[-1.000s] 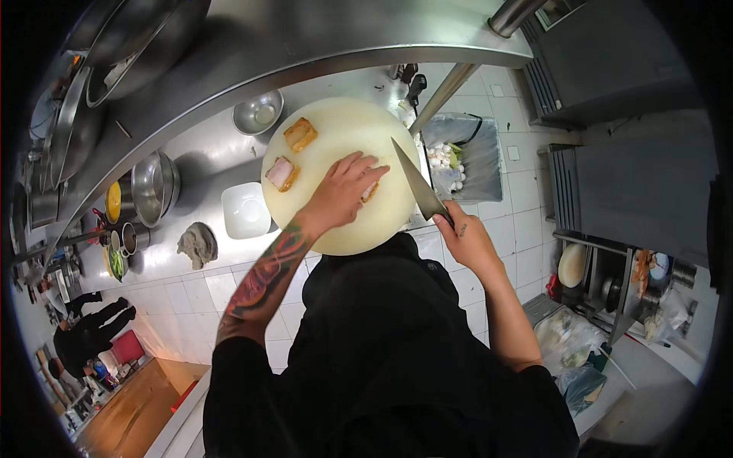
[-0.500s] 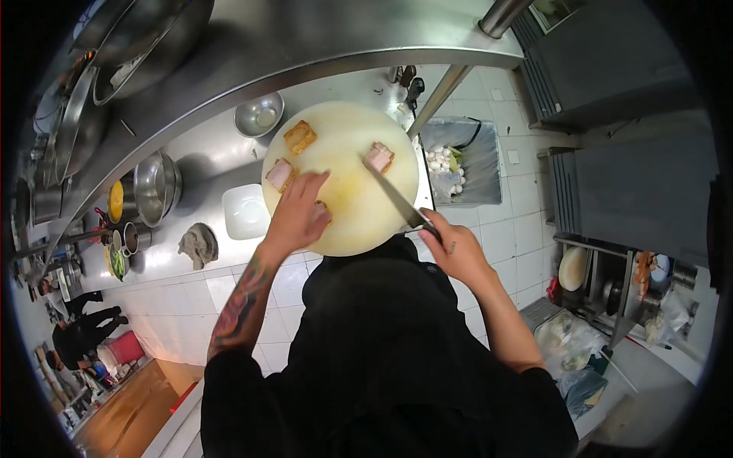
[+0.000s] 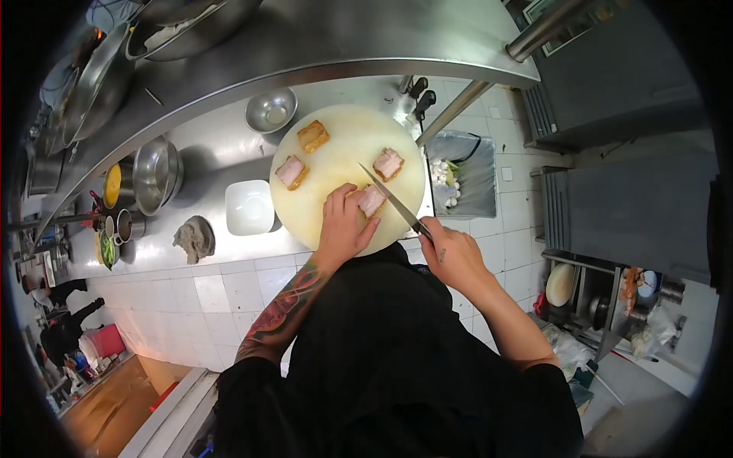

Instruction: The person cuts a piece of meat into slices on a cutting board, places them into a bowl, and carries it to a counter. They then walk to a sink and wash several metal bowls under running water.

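Note:
A round, pale cutting board [image 3: 336,164] lies on the steel counter in front of me. On its near part, my left hand [image 3: 343,227] has fingers and thumb around the edge of a piece of pork belly [image 3: 372,200]. My right hand [image 3: 452,253] grips the handle of a kitchen knife [image 3: 395,201]. The blade points up and left across the board, close beside the held piece. Three more pieces rest on the board: a browned one [image 3: 313,137] at the back, a pink-sided one [image 3: 291,172] at left, and another [image 3: 389,164] at right.
Left of the board are a white square dish [image 3: 250,208], a grey cloth [image 3: 195,239] and a steel bowl [image 3: 272,111]. A steel shelf [image 3: 321,46] overhangs the counter. A lined bin [image 3: 477,179] stands to the right. Another person [image 3: 61,336] is far left.
My left hand has moved right and down, bringing the pork belly piece in toward the board's middle. The knife has shifted slightly, its tip leaving the right-hand piece.

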